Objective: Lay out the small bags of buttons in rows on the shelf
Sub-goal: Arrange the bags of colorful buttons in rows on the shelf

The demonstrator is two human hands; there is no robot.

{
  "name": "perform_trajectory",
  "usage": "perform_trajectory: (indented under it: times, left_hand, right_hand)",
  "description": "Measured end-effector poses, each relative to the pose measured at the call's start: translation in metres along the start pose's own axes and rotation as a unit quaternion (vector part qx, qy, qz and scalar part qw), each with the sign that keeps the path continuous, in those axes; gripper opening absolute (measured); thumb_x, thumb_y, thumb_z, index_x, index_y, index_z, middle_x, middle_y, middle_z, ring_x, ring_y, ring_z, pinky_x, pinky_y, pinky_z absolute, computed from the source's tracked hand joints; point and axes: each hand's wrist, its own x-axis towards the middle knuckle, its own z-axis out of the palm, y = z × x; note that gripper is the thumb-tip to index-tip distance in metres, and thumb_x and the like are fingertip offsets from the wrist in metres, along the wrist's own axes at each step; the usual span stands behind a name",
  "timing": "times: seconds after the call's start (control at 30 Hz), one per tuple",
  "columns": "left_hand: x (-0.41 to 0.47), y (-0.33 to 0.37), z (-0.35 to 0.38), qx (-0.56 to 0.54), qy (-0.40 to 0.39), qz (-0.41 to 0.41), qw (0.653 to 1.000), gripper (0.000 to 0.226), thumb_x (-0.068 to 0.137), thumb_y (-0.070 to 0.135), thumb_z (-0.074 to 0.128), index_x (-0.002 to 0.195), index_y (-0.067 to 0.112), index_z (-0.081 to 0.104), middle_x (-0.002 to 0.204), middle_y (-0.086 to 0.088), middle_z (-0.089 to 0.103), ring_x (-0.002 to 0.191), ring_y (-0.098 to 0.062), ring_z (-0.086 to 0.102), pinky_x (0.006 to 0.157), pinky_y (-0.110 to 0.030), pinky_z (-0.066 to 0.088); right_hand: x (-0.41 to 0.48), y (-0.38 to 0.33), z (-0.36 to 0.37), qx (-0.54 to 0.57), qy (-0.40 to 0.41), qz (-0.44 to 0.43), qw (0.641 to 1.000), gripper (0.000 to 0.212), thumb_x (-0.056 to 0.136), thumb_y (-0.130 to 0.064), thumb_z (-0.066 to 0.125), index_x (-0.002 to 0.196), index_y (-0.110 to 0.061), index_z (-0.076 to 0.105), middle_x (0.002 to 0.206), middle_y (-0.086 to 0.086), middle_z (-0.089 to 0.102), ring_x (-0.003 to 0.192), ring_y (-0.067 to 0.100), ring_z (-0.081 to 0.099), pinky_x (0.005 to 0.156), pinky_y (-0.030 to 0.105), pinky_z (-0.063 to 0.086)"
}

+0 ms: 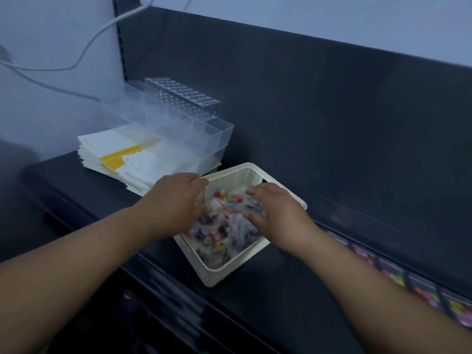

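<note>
Bags [224, 226] blurred in basket [237, 176], hands partly covering.

bags of buttons [219, 226] in basket [229, 273] on shelf [293, 290]; papers [122, 154] behind-left

Clear bags of coloured buttons [222, 226] lie heaped in a white basket [229, 273] on the dark shelf [293, 290].

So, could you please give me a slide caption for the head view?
Both hands reach into a white basket of bagged buttons on a dark shelf.
</note>
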Motion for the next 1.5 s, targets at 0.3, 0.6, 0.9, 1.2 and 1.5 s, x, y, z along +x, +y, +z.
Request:
perform_trajectory:
  times: [0.3, 0.6, 0.9, 1.2, 1.5]
  left_hand:
    - [0.022, -0.033, 0.019, -0.078, -0.042, 0.02, 0.996, 0.055, 0.093, 0.046, 0.047, 0.141, 0.021, 0.036, 0.15, 0.0, 0.03, 0.129, -0.021, 0.04, 0.106, -0.037, 0.035]
    - [0.026, -0.04, 0.033, -0.076, -0.028, 0.033, 0.996, 0.059, 0.092, 0.051, 0.043, 0.145, 0.028, 0.03, 0.156, 0.0, 0.017, 0.132, -0.022, 0.036, 0.107, -0.035, 0.031]
    - [0.026, -0.043, 0.036, -0.066, -0.022, 0.035, 0.997, 0.07, 0.079, 0.059, 0.027, 0.141, 0.029, 0.035, 0.155, 0.0, 0.018, 0.129, -0.023, 0.038, 0.104, -0.035, 0.034]
    - [0.027, -0.043, 0.038, -0.075, -0.024, 0.034, 0.996, 0.058, 0.09, 0.057, 0.04, 0.142, 0.031, 0.034, 0.155, 0.002, 0.015, 0.13, -0.021, 0.036, 0.104, -0.035, 0.033]
    - [0.032, -0.038, 0.028, -0.11, -0.009, 0.035, 0.993, 0.061, 0.088, 0.049, 0.052, 0.141, 0.025, 0.035, 0.147, 0.003, 0.031, 0.132, -0.016, 0.031, 0.108, -0.031, 0.024]
  right_hand:
    - [0.066, -0.008, 0.03, 0.04, -0.081, 0.081, 0.993, 0.046, 0.086, -0.012, 0.061, 0.13, -0.024, 0.054, 0.128, 0.0, 0.056, 0.113, 0.019, 0.056, 0.09, 0.024, 0.043]
    - [0.112, 0.018, 0.067, 0.092, -0.192, 0.058, 0.975, 0.061, 0.066, -0.005, 0.08, 0.116, -0.034, 0.064, 0.114, -0.016, 0.057, 0.103, 0.008, 0.059, 0.092, 0.023, 0.049]
    - [0.114, 0.024, 0.075, 0.097, -0.139, 0.12, 0.978, 0.023, 0.076, -0.015, 0.073, 0.072, -0.036, 0.064, 0.075, -0.015, 0.058, 0.072, 0.009, 0.06, 0.064, 0.021, 0.044]
    - [0.109, 0.017, 0.053, 0.267, -0.023, 0.14, 0.953, 0.029, 0.076, 0.0, 0.072, 0.065, -0.021, 0.054, 0.062, -0.011, 0.051, 0.052, 0.0, 0.048, 0.053, 0.018, 0.044]
    - [0.1, 0.01, 0.029, 0.531, -0.032, 0.212, 0.82, 0.014, 0.089, -0.003, 0.058, 0.092, -0.016, 0.063, 0.085, 0.008, 0.068, 0.075, 0.017, 0.066, 0.081, 0.041, 0.054]
